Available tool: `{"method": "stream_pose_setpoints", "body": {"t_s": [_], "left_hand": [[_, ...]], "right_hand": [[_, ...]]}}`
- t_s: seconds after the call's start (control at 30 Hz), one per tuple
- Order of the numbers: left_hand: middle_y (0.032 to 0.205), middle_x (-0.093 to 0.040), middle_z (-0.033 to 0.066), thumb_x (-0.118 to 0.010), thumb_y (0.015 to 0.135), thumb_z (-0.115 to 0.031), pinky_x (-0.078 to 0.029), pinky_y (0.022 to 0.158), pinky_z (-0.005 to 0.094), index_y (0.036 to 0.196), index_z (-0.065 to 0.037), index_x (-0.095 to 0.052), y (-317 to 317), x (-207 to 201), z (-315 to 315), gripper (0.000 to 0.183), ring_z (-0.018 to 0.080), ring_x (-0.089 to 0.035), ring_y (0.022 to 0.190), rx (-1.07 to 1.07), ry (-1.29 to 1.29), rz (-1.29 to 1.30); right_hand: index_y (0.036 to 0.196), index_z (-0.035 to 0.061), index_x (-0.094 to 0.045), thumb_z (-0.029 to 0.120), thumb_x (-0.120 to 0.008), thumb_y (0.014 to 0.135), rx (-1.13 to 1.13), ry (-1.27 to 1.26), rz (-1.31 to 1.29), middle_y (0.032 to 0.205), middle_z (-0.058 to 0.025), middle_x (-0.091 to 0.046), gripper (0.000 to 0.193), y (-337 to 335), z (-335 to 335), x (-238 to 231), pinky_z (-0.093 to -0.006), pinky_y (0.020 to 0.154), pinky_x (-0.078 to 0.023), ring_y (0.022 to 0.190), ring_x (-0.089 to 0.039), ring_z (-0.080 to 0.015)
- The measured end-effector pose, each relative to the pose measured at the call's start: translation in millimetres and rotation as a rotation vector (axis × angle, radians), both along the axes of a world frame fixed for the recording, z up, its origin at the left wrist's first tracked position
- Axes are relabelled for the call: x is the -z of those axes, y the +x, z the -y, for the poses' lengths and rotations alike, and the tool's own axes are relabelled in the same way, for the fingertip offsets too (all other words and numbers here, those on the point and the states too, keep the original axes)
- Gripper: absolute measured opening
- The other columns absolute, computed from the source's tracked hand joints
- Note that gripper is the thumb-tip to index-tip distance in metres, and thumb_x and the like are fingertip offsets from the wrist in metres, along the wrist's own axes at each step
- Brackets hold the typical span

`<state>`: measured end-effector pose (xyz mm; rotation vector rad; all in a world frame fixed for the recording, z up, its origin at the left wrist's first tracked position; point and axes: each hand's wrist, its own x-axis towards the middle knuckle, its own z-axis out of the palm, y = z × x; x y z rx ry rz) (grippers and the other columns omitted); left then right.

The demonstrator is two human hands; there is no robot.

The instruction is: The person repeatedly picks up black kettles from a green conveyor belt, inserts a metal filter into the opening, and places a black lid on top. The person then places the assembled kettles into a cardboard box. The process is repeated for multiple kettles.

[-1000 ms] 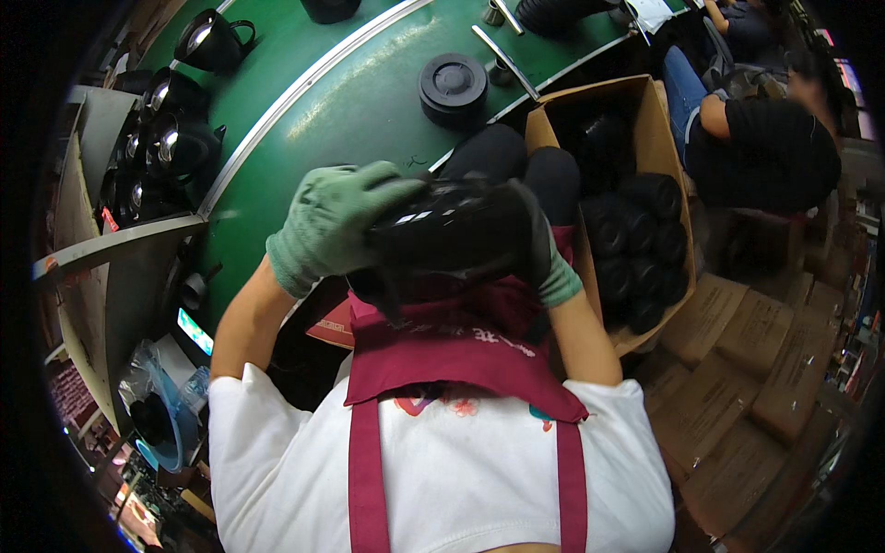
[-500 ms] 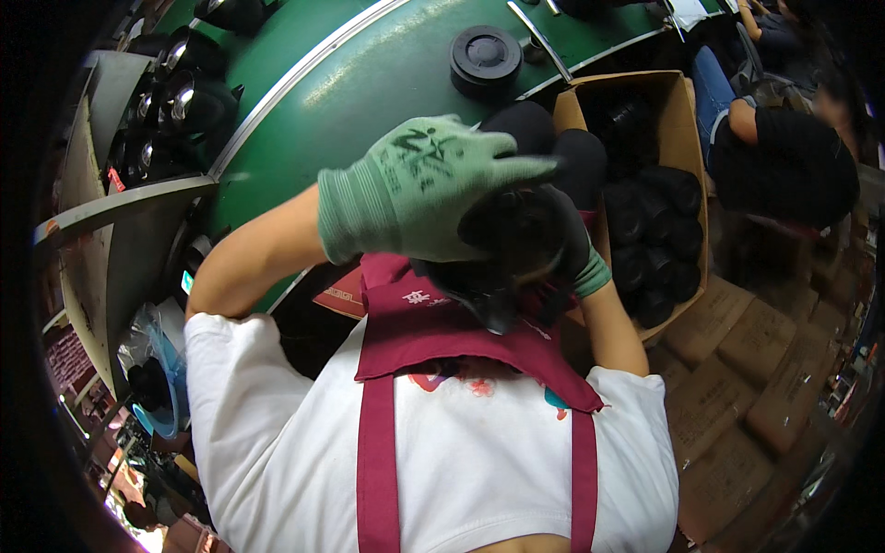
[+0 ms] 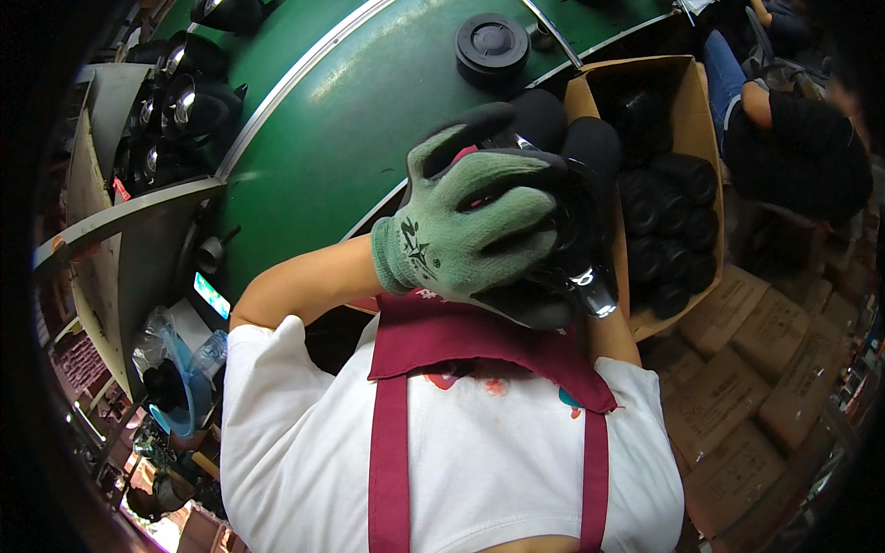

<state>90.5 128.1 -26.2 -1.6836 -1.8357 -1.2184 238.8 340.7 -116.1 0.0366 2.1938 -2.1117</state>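
My left hand (image 3: 479,221), in a green knit glove with dark palm and fingertips, reaches across in front of me. Its fingers are spread and bent over a glossy black part (image 3: 590,217), whose shiny tip points down toward my maroon apron (image 3: 461,336). The thumb side stands up near a small bright metal piece. The part's full shape is hidden by the glove. Of my right arm only the forearm (image 3: 613,341) shows; its hand is hidden behind the black part, so its fingers cannot be seen.
Beyond my hands, a round black base (image 3: 491,46) sits on the green table (image 3: 313,138). An open cardboard box (image 3: 627,304) of black parts stands at right, near a co-worker (image 3: 797,152) and stacked cartons (image 3: 724,392). Glossy black kettles (image 3: 198,106) and a blue basin (image 3: 189,405) are left.
My left hand has turned from pointing rightward to spreading its fingers over the black part. The part has swung to the right, and my right glove has gone out of sight behind it.
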Motion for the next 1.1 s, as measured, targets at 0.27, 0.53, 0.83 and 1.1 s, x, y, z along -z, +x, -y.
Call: {"method": "stream_pose_setpoints", "body": {"t_s": [0.27,0.53,0.83,1.1], "left_hand": [[0.093,-0.068,0.0086,-0.082,0.059,-0.055,-0.05,0.087,0.0588,0.09,-0.01,-0.074,5.7,1.5,-9.7,0.055,0.0364,-0.066,0.096,0.104,0.136,0.068],[0.116,-0.068,0.0064,-0.083,0.066,-0.041,-0.047,0.096,0.0465,0.11,-0.013,-0.076,-6.4,27.5,28.9,0.053,0.0286,-0.063,0.111,0.107,-0.178,-0.095],[0.152,-0.044,0.0199,-0.091,0.062,-0.053,-0.03,0.115,0.0534,0.154,-0.003,-0.037,26.3,89.5,-40.5,0.118,0.0397,-0.045,0.139,0.035,-0.648,0.498],[0.147,-0.051,0.018,-0.093,0.058,-0.052,-0.035,0.112,0.0476,0.153,-0.002,-0.039,9.9,121.9,-69.8,0.12,0.0368,-0.051,0.131,0.141,-0.364,0.517]], "right_hand": [[0.148,0.0052,-0.051,0.03,-0.063,0.1,0.125,-0.048,0.031,0.146,-0.0122,-0.057,0.055,29.9,1.4,27.7,-0.0396,0.115,-0.043,0.133,-0.055,-0.0242],[0.149,0.0065,-0.051,0.035,-0.062,0.101,0.558,-0.236,0.255,0.149,-0.0122,-0.054,0.057,17.6,-73.6,-83.3,-0.0402,0.116,-0.04,0.136,-0.052,-0.0242],[0.146,0.0175,-0.055,0.029,-0.065,0.097,-0.131,0.909,0.222,0.141,-0.0159,-0.055,0.052,-44.7,-82.6,-28.1,-0.0451,0.094,-0.054,0.115,-0.061,-0.0389],[0.153,0.0088,-0.042,0.054,-0.066,0.086,0.373,1.205,0.308,0.143,-0.0222,-0.055,0.085,-262.4,-133.2,125.6,-0.049,0.107,-0.047,0.124,-0.059,-0.0423]]}}
